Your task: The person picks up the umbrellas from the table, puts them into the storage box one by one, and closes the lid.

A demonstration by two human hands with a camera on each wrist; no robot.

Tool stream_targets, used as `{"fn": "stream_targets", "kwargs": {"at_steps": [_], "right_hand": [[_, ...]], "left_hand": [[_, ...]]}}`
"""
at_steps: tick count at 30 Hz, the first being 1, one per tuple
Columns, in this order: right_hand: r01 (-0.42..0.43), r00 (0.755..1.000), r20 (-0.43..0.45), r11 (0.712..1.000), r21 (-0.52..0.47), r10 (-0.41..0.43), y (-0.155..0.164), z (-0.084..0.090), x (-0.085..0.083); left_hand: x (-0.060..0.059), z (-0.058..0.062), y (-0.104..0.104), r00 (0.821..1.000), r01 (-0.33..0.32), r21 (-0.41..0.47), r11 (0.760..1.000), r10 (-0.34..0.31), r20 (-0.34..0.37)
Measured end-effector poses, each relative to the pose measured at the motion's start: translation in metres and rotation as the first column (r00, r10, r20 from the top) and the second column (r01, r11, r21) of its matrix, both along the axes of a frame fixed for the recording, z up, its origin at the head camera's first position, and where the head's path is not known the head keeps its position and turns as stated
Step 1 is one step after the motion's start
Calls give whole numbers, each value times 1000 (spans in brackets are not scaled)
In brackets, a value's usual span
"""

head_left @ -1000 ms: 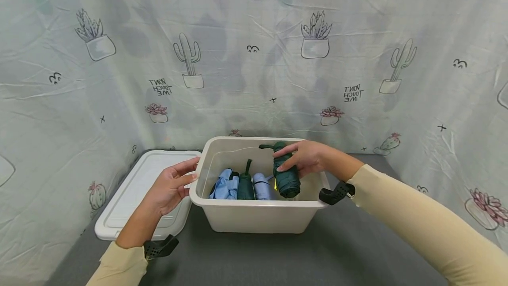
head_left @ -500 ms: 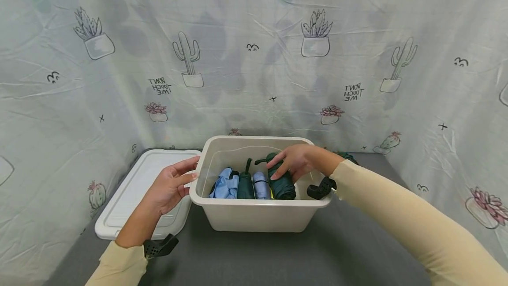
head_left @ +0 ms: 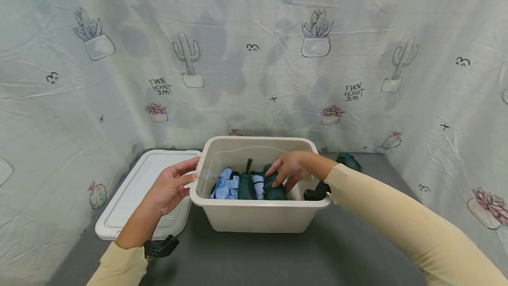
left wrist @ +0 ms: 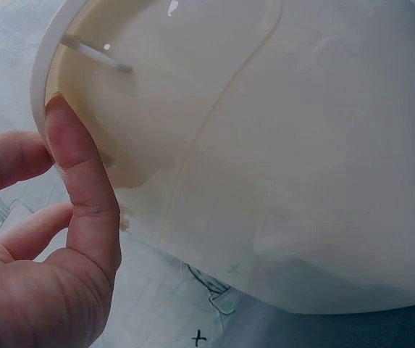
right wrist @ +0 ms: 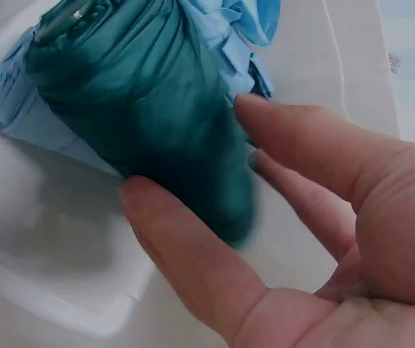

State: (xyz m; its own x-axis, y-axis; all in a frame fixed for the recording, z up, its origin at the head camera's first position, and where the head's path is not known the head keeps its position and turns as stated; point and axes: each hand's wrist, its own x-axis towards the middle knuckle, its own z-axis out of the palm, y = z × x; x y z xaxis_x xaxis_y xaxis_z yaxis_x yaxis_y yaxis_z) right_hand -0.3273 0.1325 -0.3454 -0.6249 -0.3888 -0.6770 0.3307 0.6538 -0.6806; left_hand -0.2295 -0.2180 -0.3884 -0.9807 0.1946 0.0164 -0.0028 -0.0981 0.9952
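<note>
A cream plastic storage bin [head_left: 258, 218] stands in the middle of the head view. My left hand [head_left: 169, 184] pinches its left rim, thumb inside and fingers outside. Inside the bin, my right hand [head_left: 295, 167] has thumb and fingers on opposite sides of a rolled dark green umbrella [head_left: 274, 192], whose tapered end shows between them in the right wrist view. To its left lie a light blue rolled umbrella [head_left: 259, 189], another dark green one [head_left: 247, 187] with an upright strap, and a loosely folded blue one [head_left: 225, 185].
A white lid [head_left: 144, 184] lies flat on the grey table [head_left: 254, 259] left of the bin. Behind the right forearm, at the back right, rests a dark green bundle [head_left: 349, 161]. A cactus-print curtain [head_left: 254, 74] hangs at the back and sides.
My right hand has moved down and left, lowering the green umbrella into the bin beside the light blue one. The green bundle at the back right has come into view. The left hand stays put.
</note>
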Motion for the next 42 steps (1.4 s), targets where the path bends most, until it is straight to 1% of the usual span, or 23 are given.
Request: {"fn": "stream_targets", "kwargs": {"at_steps": [3, 5, 8, 10, 14, 20, 27, 30, 35, 37, 39, 42], "right_hand": [[-5, 999, -34, 999, 39, 6, 1, 4, 0], [-26, 998, -59, 997, 71, 30, 2, 9, 1], [-55, 994, -86, 995, 85, 62, 6, 18, 2], [-76, 991, -109, 995, 70, 83, 9, 25, 3], [-104, 982, -156, 995, 3, 103, 18, 37, 5], [-133, 972, -209, 984, -121, 106, 33, 43, 9], [-110, 970, -236, 962, -248, 50, 48, 44, 15], [-83, 968, -250, 953, -292, 8, 51, 46, 19], [-60, 954, -296, 941, -334, -45, 60, 50, 22], [-43, 943, -325, 941, -335, -73, 66, 50, 23], [-23, 924, -367, 943, -331, -107, 72, 50, 25], [13, 886, -431, 938, -346, -172, 82, 51, 28]], "left_hand": [[0, 0, 0, 1000, -1, 3, 1000, 1, 0], [0, 0, 0, 1000, 8, 9, 1000, -8, -2], [-1, 0, -1, 1000, 18, 13, 1000, -18, -5], [-1, 0, -1, 1000, 15, 8, 1000, -15, -7], [0, 2, -1, 1000, 11, -1, 1000, -11, -11], [0, 3, -2, 1000, 13, -1, 1000, -13, -11], [0, 3, -2, 1000, 21, 0, 1000, -21, -12], [1, 2, -3, 1000, 19, -2, 1000, -19, -14], [2, 0, -4, 1000, 19, 4, 1000, -19, -14], [2, 0, -3, 1000, 19, 2, 1000, -19, -12], [1, 0, -2, 1000, 19, -2, 1000, -19, -9], [1, 1, -1, 1000, 18, 0, 1000, -18, -4]]}}
